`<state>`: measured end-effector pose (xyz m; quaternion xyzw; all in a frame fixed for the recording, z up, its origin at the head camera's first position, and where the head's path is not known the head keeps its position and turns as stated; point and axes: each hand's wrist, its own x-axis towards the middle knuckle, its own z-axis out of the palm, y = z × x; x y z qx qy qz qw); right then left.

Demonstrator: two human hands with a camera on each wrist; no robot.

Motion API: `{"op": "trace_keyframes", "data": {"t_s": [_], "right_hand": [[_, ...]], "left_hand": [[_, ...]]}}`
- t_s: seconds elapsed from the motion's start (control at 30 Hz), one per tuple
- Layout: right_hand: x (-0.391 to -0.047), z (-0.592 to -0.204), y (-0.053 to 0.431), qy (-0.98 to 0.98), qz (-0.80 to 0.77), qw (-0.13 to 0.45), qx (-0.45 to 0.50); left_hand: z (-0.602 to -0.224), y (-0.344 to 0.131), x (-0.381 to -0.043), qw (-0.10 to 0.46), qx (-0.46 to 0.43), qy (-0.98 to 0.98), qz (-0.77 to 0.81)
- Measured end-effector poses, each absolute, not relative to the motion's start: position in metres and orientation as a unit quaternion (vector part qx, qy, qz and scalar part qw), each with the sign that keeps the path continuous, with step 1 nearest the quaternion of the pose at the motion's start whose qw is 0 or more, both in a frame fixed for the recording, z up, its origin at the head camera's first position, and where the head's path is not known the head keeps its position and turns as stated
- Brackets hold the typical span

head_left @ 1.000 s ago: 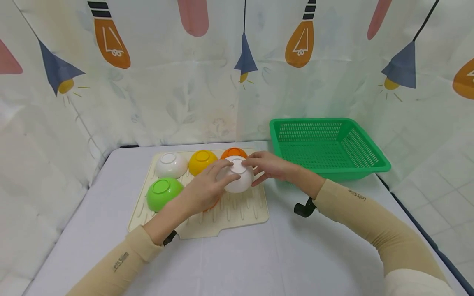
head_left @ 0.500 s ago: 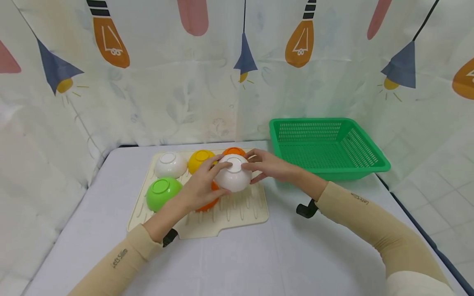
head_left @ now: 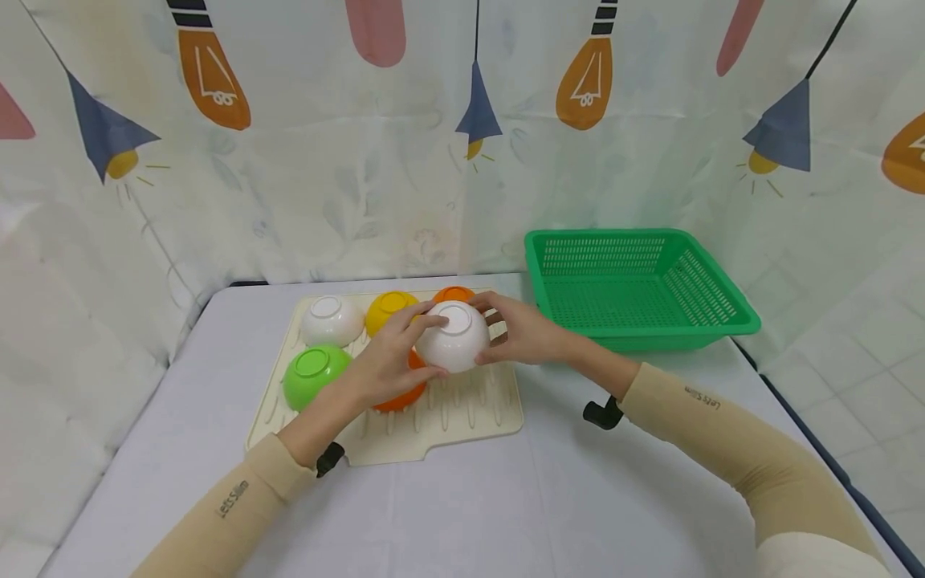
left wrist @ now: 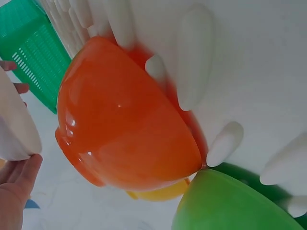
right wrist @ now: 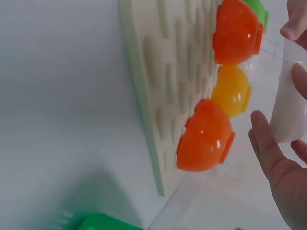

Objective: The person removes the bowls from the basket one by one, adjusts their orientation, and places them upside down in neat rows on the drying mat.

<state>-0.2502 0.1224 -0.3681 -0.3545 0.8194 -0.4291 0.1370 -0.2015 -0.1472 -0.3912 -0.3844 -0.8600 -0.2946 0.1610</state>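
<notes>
An upside-down white bowl (head_left: 455, 345) is held up over the cream drying board (head_left: 470, 417), between both hands. My left hand (head_left: 386, 361) grips its left side, thumb low and fingers near the foot ring. On the other side my right hand (head_left: 526, 331) holds it between thumb and fingers. The left wrist view shows the bowl (left wrist: 17, 120) pinched at the edge, beside a big orange bowl (left wrist: 124, 120). In the right wrist view the white bowl (right wrist: 288, 105) is tipped on its side, clear of the board's pegs.
On the board, upside down, sit a second white bowl (head_left: 332, 321), a yellow bowl (head_left: 389, 311), a green bowl (head_left: 312, 379), and orange bowls at the back (head_left: 454, 294) and front (head_left: 401, 399). A green plastic basket (head_left: 643, 329) stands at the back right.
The white bowl has shifted slightly left with my left hand. My right hand has changed its hold, from fingertips at the foot ring to thumb and fingers around the right side.
</notes>
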Motion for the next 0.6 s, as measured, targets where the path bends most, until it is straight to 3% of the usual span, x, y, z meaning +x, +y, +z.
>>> {"op": "trace_keyframes", "data": {"t_s": [0.3, 0.6], "right_hand": [[-0.243, -0.379, 0.124, 0.827, -0.377, 0.066, -0.412], [-0.238, -0.394, 0.123, 0.841, -0.347, 0.053, -0.41]], "left_hand": [[-0.401, -0.146, -0.204, 0.137, -0.393, -0.863, -0.288], [-0.403, -0.141, -0.206, 0.085, -0.369, -0.885, -0.269]]}}
